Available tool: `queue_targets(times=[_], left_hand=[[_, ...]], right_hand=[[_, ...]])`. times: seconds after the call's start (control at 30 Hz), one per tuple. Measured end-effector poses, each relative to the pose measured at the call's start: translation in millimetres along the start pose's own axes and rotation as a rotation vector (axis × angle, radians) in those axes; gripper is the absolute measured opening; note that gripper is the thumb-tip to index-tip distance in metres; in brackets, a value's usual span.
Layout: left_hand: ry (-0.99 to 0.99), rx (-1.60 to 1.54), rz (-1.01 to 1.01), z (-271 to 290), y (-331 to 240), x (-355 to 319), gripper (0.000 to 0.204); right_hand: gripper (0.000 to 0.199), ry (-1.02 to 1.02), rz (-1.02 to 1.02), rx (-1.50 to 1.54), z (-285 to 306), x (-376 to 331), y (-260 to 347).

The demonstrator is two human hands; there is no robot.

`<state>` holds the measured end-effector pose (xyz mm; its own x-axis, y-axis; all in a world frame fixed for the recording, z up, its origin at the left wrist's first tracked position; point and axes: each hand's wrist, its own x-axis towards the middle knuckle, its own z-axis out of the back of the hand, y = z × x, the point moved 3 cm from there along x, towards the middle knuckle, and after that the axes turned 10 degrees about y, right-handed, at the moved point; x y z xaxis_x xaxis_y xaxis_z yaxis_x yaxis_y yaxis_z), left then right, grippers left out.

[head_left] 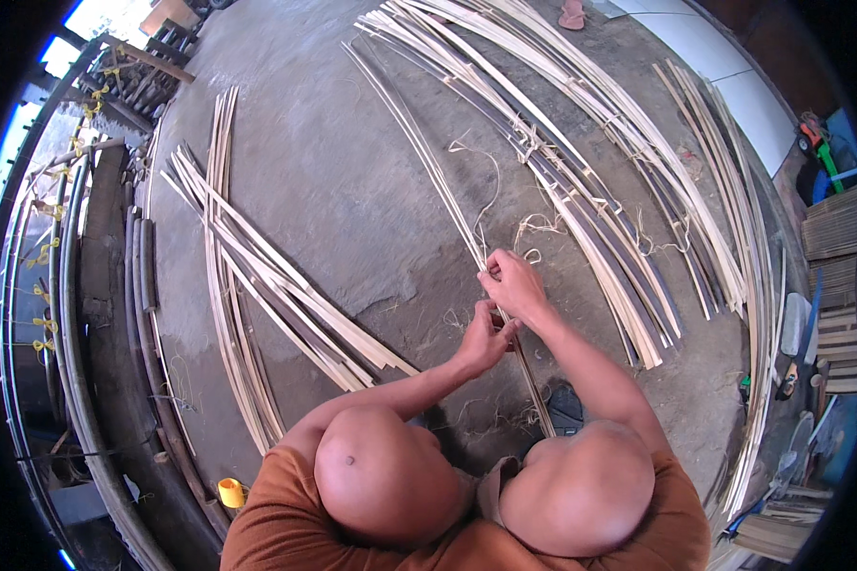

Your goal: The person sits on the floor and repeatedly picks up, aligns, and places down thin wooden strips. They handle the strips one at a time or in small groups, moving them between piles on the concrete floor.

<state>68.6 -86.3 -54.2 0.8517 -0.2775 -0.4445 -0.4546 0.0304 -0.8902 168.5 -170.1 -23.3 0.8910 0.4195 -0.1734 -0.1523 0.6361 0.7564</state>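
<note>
A narrow bundle of long, thin bamboo strips (438,176) runs from the far middle of the floor back toward my knees. My right hand (514,285) is closed round it, fingers bent over the strips. Just nearer to me, my left hand (486,338) pinches the same bundle from its left side. A loose loop of pale string (493,181) trails from the bundle beyond my right hand. Whether string is also between my fingers is hidden. The near end of the strips passes between my knees.
Tied bamboo bundles (581,205) lie to the right, with more loose strips (724,143) beyond. At left, two groups of strips (267,276) cross each other. Bamboo poles (143,276) line the left edge, near a yellow object (230,492). A pink sandal (571,14) lies far off.
</note>
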Motion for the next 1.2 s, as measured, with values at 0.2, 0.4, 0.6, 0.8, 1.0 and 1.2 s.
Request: queue_targets(times=[0.2, 0.4, 0.6, 0.8, 1.0, 1.2], left_hand=[[-0.030, 0.009, -0.033, -1, 2, -2, 0.046], [0.133, 0.029, 0.095, 8, -2, -7, 0.047], [-0.043, -0.456, 0.183, 72, 0, 13, 0.049], [-0.235, -0.256, -0.010, 119, -52, 57, 0.037], [-0.221, -0.416, -0.017, 125, -31, 49, 0.030], [-0.281, -0.449, 0.002, 136, -21, 36, 0.029]], right_hand=[[0.015, -0.179, -0.034, 0.141, -12, -7, 4], [0.009, -0.100, -0.089, 0.794, -40, -5, -31], [0.013, -0.101, 0.043, 0.406, -16, -18, 3], [0.017, 0.015, -0.032, 0.259, -30, -45, 6], [0.018, -0.064, 0.022, 0.384, -52, -54, 0], [0.019, -0.038, 0.060, 0.380, -48, -58, 12]])
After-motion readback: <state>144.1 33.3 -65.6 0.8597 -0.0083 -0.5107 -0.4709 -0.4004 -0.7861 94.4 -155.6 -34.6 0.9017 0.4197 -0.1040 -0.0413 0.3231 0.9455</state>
